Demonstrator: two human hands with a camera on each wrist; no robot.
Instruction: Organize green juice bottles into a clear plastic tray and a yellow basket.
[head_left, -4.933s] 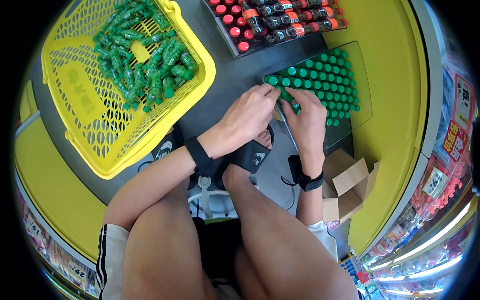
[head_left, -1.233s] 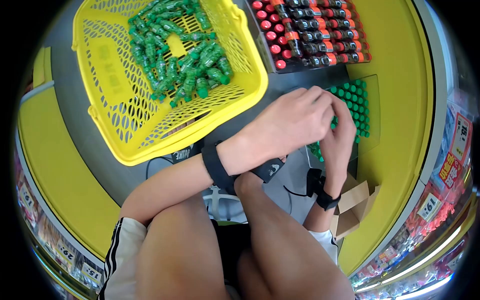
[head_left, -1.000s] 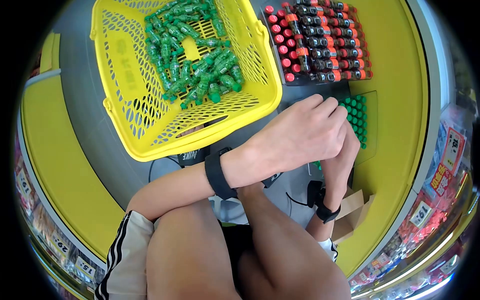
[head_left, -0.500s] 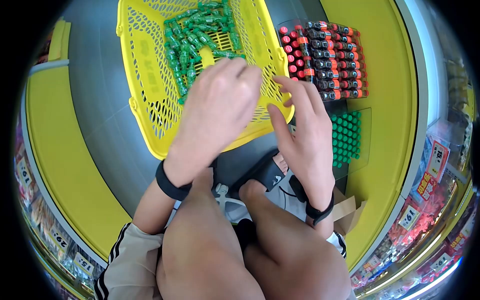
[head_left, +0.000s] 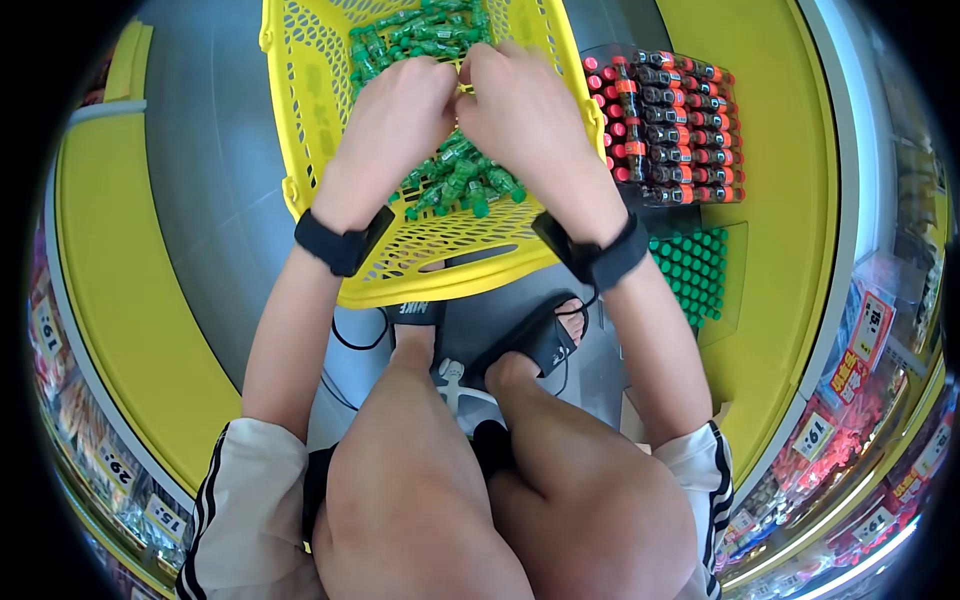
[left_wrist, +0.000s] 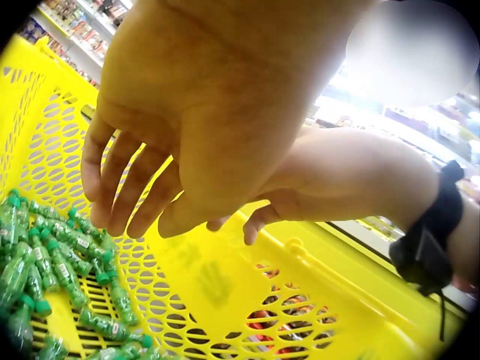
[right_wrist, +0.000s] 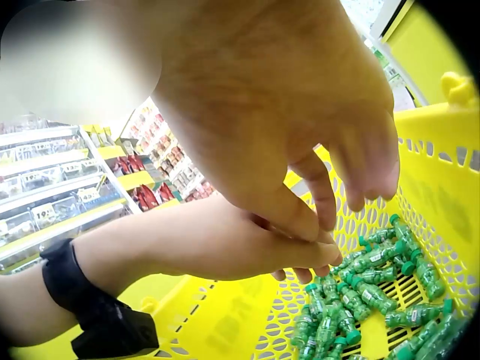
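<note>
My left hand hovers over the yellow shopping basket, its fingers loosely bent with nothing in them. In the left wrist view, several fingers of the left hand hang down above the basket. Beside it, my right hand is also over the basket, knuckles close to the left hand. The right wrist view shows the right hand with relaxed fingers and thumb, the left hand overlapping behind it. Small green bottles lie loose in a heap on the basket floor; the hands hide part of them.
To the right stands a tray of dark bottles with red caps, some lying on top. Nearer is a clear bin of upright green-capped bottles. A yellow ledge curves along the right. Sandalled feet are below the basket.
Both hands have left the green-capped bottles in the clear bin and moved left to the basket. The right hand has come in beside the left. The head view has turned left.
</note>
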